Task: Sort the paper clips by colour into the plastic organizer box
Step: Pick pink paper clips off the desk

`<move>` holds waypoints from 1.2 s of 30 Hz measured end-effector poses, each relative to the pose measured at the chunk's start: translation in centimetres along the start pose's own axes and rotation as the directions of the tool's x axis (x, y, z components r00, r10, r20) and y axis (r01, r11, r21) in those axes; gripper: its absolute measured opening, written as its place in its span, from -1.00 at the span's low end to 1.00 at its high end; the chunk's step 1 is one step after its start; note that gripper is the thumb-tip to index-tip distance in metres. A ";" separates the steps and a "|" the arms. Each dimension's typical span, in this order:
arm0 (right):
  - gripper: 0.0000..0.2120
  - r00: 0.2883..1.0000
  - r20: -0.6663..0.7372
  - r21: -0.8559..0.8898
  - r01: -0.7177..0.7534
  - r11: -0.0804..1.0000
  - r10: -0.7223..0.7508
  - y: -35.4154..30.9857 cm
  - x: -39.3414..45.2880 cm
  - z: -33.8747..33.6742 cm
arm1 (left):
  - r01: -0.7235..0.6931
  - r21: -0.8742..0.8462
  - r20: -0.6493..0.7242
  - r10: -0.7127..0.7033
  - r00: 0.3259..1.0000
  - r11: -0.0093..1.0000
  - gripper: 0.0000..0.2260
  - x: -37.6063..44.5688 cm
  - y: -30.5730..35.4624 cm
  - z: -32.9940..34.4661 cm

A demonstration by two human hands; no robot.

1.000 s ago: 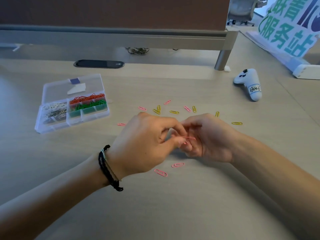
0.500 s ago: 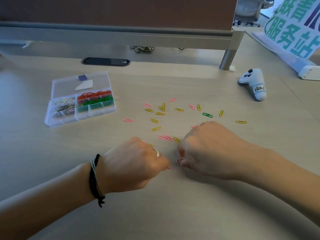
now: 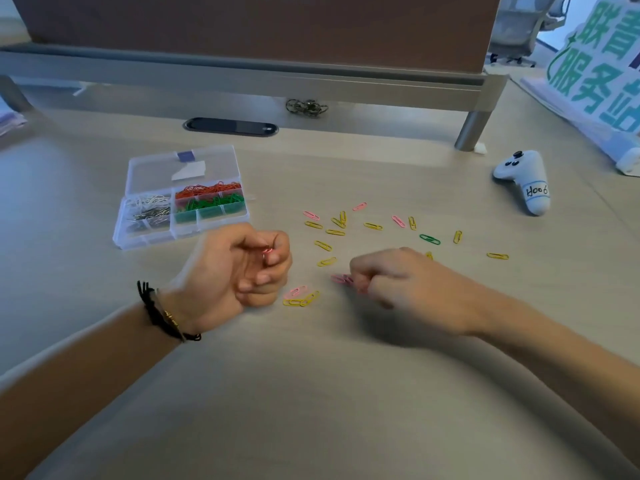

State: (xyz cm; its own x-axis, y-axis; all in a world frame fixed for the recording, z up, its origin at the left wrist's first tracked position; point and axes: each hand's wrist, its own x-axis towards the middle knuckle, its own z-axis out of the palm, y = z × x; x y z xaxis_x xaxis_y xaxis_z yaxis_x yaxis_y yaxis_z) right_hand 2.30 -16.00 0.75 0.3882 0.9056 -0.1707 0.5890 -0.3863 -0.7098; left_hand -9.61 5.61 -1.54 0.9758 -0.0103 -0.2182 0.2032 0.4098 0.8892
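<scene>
A clear plastic organizer box (image 3: 180,233) lies open at the left of the desk, with white, silver, orange and green clips in its compartments. Loose yellow clips (image 3: 335,232), pink clips (image 3: 398,221) and one green clip (image 3: 429,239) are scattered in the middle. My left hand (image 3: 242,268) is curled palm-up just in front of the box, holding pink clips (image 3: 267,251) in its fingers. My right hand (image 3: 398,282) rests on the desk and its fingertips pinch pink clips (image 3: 341,279). A pink and two yellow clips (image 3: 301,297) lie between the hands.
A white game controller (image 3: 526,181) lies at the right. A green-lettered sign (image 3: 599,64) stands at the far right. A desk divider with a metal leg (image 3: 472,129) runs along the back, with a black cable grommet (image 3: 230,127) in front of it.
The hands have parted. My left hand has moved left toward the box and turned palm-up with pink clips; my right hand has moved to pink clips on the desk.
</scene>
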 end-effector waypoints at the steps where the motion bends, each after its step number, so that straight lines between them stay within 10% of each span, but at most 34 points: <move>1: -0.85 0.999 0.028 0.303 -0.033 0.952 0.026 0.4 0.5 -0.2 | 0.020 0.044 -0.008 -0.020 1.000 0.999 -0.79 -0.1 0.1 -0.3; 6: -0.79 0.990 0.140 0.831 -0.130 0.540 0.024 2.1 1.9 -1.2 | 0.136 0.428 -0.205 -0.050 0.977 0.894 -0.63 0.4 0.6 -0.6; 8: -0.90 0.984 0.175 0.837 -0.163 0.522 0.027 2.3 2.5 -1.8 | 0.102 0.723 -0.216 0.084 0.973 0.683 -0.69 0.3 0.2 -0.8; 11: -0.76 0.978 0.147 0.633 -0.209 0.745 0.149 2.0 3.4 -2.7 | -0.007 0.981 -0.045 0.262 0.964 0.193 -0.79 -0.1 -1.0 -1.2; 16: -0.77 0.986 -0.031 0.038 -0.162 0.986 0.163 0.0 4.8 -2.8 | -0.052 0.982 0.103 0.286 0.953 -0.182 -0.92 0.0 -0.9 0.2; 20: -0.72 0.992 -0.078 -0.634 -0.125 0.763 0.098 -1.9 4.7 -1.6 | 0.052 0.875 0.077 0.245 0.966 -0.481 -0.89 0.7 0.5 1.1; 27: -0.71 0.999 0.029 -0.846 0.011 0.532 0.027 -5.1 4.9 0.0 | -0.035 0.621 0.238 0.146 0.960 -0.783 -0.65 1.2 0.9 1.6; 30: -0.66 0.998 0.062 -0.884 0.050 0.465 0.010 -5.7 4.9 1.1 | -0.015 0.784 0.191 0.219 0.957 -0.620 -0.91 1.7 0.5 0.2; 33: -0.63 0.996 0.083 -0.911 0.089 0.402 -0.032 -5.3 5.1 2.0 | -0.058 0.974 0.002 0.249 0.969 0.220 -0.84 2.3 1.0 -1.6; 34: -0.63 0.995 0.090 -0.920 0.099 0.379 -0.043 -4.9 5.0 2.3 | -0.038 0.811 -0.075 0.168 0.983 0.584 -0.77 2.4 1.3 -2.2; 36: -0.68 0.994 0.079 -0.922 0.099 0.373 -0.071 -4.2 4.9 2.3 | 0.011 0.317 -0.093 0.019 0.995 0.948 -0.80 2.5 1.9 -3.1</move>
State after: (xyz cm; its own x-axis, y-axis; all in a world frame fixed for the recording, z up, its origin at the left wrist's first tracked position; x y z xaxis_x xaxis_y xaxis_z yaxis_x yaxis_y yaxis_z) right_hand 0.10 -9.51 1.37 0.2887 0.9416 -0.1734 0.9122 -0.2155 0.3485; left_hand -6.99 9.18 -1.60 0.9679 0.0825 -0.2375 0.2291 0.0996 0.9683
